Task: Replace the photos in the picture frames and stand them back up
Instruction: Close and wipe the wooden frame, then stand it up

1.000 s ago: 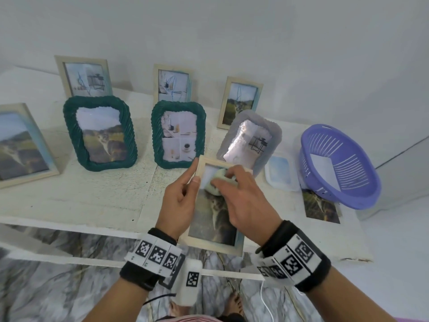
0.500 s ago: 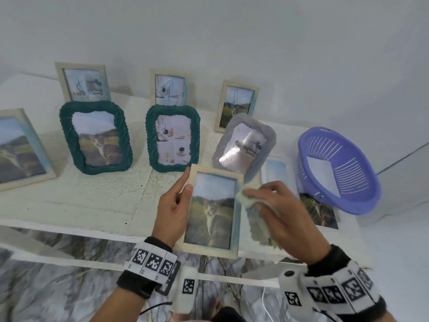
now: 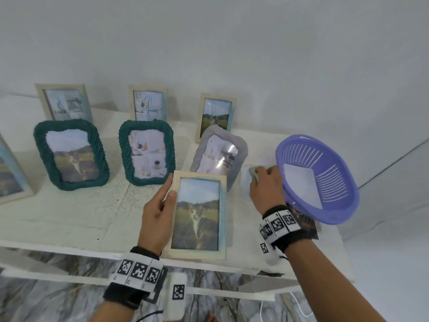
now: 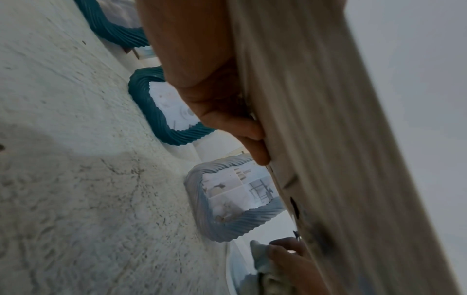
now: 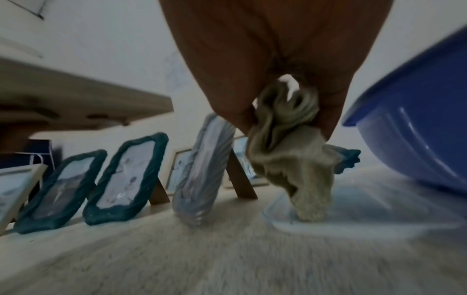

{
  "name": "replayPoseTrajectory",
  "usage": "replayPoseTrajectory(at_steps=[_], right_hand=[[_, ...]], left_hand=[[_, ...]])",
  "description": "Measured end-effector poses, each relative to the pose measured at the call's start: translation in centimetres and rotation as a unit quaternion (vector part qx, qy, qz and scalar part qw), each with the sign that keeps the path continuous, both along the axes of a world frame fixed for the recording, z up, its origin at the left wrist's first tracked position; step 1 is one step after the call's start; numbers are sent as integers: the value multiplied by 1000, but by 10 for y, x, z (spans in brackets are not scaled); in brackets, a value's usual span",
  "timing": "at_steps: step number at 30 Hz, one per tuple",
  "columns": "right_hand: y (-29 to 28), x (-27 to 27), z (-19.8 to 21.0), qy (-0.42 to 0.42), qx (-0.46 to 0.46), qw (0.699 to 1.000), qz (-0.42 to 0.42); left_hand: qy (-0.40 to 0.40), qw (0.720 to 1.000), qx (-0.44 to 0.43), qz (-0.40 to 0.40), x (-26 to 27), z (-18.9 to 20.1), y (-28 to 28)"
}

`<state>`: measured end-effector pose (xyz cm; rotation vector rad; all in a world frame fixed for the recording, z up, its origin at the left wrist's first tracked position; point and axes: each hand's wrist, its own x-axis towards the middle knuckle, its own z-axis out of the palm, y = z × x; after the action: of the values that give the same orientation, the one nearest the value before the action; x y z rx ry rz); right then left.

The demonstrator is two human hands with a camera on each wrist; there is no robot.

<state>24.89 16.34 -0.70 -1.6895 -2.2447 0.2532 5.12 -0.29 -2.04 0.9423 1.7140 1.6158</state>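
My left hand (image 3: 162,205) grips the left edge of a pale wooden frame (image 3: 198,217) holding a cat photo, thumb on its front, held above the shelf's front edge. In the left wrist view the fingers (image 4: 242,131) curl behind the frame's back (image 4: 328,139). My right hand (image 3: 264,184) holds a bunched pale cloth (image 3: 253,173) low over the shelf, between the grey frame (image 3: 218,156) and the purple basket (image 3: 318,177). The cloth (image 5: 290,151) hangs from the fingers, its tip touching a clear sheet (image 5: 328,217) on the shelf.
Two green rope-edged frames (image 3: 72,154) (image 3: 147,152) stand in a row with the grey one. Three wooden frames (image 3: 63,103) stand behind by the wall, another (image 3: 9,170) at far left. A loose photo (image 3: 306,224) lies under the basket's near side.
My right hand left the wooden frame's glass and carried the cloth right and back, down beside the basket. The left hand kept hold of the frame.
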Motion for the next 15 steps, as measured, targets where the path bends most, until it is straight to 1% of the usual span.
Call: replayPoseTrajectory(at_steps=[1,3,5,7,9,11,12,13,14,15], right_hand=[[5,-3,-6,-30,-26,999,7],[8,-4,-17,-73,-108,991,20],[8,0,-29,-86,-159,983,30],[5,6,-35,-82,-166,982,39],[-4,14,-30,-51,-132,989,41],[-20,24,-24,48,-81,994,49],[-30,29,-20,124,-84,987,53],[-41,32,-15,222,-119,966,49],[-52,34,-6,329,-197,923,42],[-63,34,4,429,-293,854,34]], left_hand=[[3,1000,4,0,2,2,1],[7,1000,12,0,8,6,3],[11,1000,21,2,14,11,4],[7,1000,21,2,17,12,7],[-7,1000,18,4,18,9,8],[-12,1000,13,10,20,8,10],[-14,1000,12,14,21,9,11],[-17,1000,14,17,23,11,12],[-22,999,16,20,25,11,14],[-31,999,17,22,28,11,15]])
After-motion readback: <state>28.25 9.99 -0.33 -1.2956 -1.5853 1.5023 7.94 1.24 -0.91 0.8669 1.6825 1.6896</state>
